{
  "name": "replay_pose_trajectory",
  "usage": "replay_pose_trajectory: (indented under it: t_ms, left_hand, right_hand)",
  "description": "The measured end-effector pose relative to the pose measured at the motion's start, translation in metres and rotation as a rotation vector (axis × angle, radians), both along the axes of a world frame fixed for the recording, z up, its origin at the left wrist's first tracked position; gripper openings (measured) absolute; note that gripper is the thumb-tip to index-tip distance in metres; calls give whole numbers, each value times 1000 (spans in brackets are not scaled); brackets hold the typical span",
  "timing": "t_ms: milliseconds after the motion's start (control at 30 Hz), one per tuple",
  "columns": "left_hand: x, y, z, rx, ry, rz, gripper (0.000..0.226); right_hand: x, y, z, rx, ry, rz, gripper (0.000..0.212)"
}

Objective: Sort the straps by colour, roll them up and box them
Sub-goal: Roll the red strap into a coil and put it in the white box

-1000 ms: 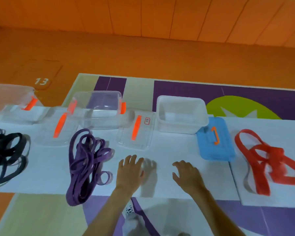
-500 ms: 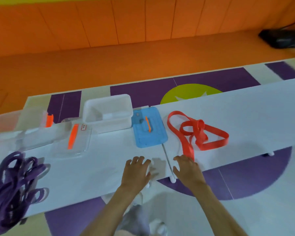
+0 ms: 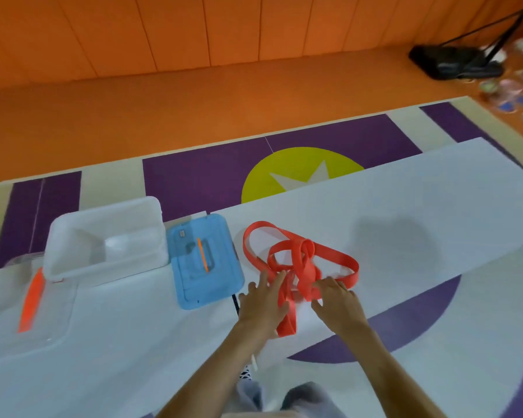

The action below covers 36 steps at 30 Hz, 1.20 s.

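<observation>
A tangled red strap (image 3: 301, 259) lies in loose loops on the white surface (image 3: 420, 203), close to its near edge, and one doubled end runs down between the two hands almost to that edge. The left hand (image 3: 263, 304) rests flat with its fingers straight and slightly spread, the fingertips touching the left side of the tangle. The right hand (image 3: 338, 306) is just beside it. Its fingers are spread and bent, with the tips on the near loop of the strap; motion blur hides whether they pinch the band or only press it. The hands are apart, with the strap's end between them.

Just left of the strap lies a blue box lid (image 3: 204, 262) with a thin orange handle, flat on the surface. A white translucent box (image 3: 73, 233) stands open against the lid's left side, toward the far edge. Further left lies a clear lid (image 3: 58, 315) with an orange handle.
</observation>
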State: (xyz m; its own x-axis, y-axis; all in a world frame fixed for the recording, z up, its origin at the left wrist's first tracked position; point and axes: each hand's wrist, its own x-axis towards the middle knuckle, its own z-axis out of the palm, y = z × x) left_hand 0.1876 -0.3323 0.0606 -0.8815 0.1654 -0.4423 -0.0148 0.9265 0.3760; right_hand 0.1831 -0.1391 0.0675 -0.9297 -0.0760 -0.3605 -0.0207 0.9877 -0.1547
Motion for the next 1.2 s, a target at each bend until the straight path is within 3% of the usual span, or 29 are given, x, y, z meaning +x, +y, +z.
replay_pose_trajectory:
  t_ms: [200, 300, 400, 500, 567, 700, 767, 833, 1000, 1100, 1200]
  left_hand:
    - [-67, 53, -30, 186, -159, 317, 72]
    - [-91, 76, -50, 196, -201, 571, 82]
    - [-114, 91, -75, 201, -211, 692, 87]
    - [-121, 101, -81, 184, -57, 733, 55]
    - [-117, 104, -70, 279, 8, 898, 32]
    - [-100, 108, -55, 456, -18, 1221, 31]
    - [-92, 110, -50, 577, 4, 1342, 16]
    - [-84, 111, -46, 659, 46, 1381, 10]
    - [-73, 113, -41, 868, 72, 1349, 27]
    - [-70, 109, -41, 890, 91, 1421, 39]
    - [-74, 99, -53, 901, 85, 1434, 47]
  right_hand:
    - [-55, 45, -8, -66, 20, -36, 40]
    - [-86, 71, -19, -98, -13, 15, 38]
    - [-116, 99, -34, -148, -82, 94, 35]
    - [-130, 121, -44, -246, -126, 147, 31]
    - [-135, 126, -48, -314, -161, 160, 31]
    - [-148, 126, -57, -466, -268, 145, 29]
    - [-159, 114, -58, -564, -325, 153, 28]
    - [-168, 98, -54, -707, -420, 99, 30]
    - [-166, 72, -40, -983, -688, 29, 44]
    - [-162, 66, -32, -1082, -651, 52, 56]
    - [-163, 63, -33, -1057, -557, 91, 72]
